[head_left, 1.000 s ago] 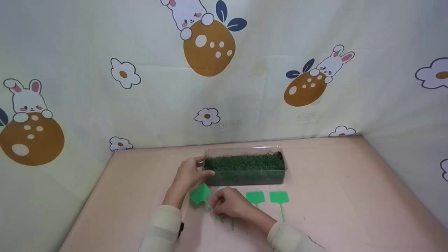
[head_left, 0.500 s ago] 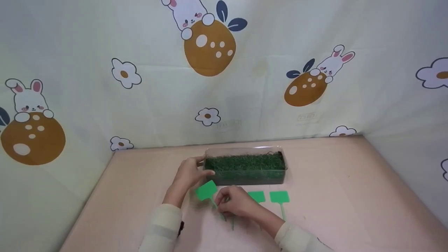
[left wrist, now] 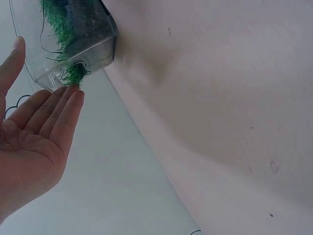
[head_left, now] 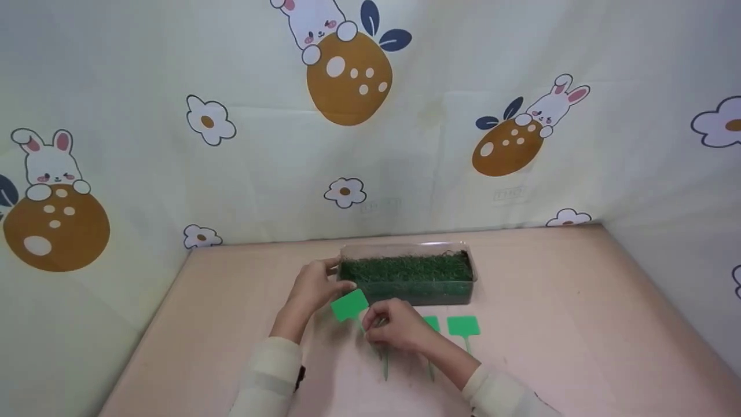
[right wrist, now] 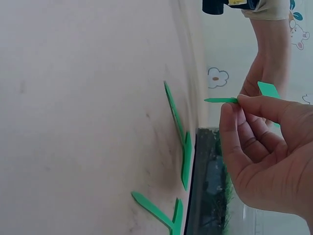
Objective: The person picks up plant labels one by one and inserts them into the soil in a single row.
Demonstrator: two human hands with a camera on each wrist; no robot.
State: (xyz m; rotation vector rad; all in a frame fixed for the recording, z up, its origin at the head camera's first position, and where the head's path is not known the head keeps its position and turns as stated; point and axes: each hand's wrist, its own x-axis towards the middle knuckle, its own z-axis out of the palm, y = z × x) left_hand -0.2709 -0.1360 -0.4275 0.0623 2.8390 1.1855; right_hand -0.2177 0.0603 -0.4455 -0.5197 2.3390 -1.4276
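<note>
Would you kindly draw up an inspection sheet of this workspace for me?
Surface: pale pink tabletop, with a few small dark specks.
Job's things: clear tub holding green grass; one green tag held off the tabletop; at least three other green tags lying on it, some partly hidden.
Clutter: nothing seen.
Left grip: at the tub's left end, thumb at its front rim.
Right grip: thumb and finger pinch the held tag's stem.
Cables: nothing seen.
Surroundings: pale rabbit-and-flower backdrop.

Pale pink table point(head_left: 538, 301) lies under fingers point(right wrist: 234, 142). Whitish curtain point(head_left: 260, 168) hangs beyond fingers. On it: big orange print point(head_left: 350, 81) with rabbit point(head_left: 315, 17), high above fingers; second orange point(head_left: 502, 155) up right, third orange point(head_left: 63, 246) up left. Flower print point(head_left: 345, 192) straight past fingers.
</note>
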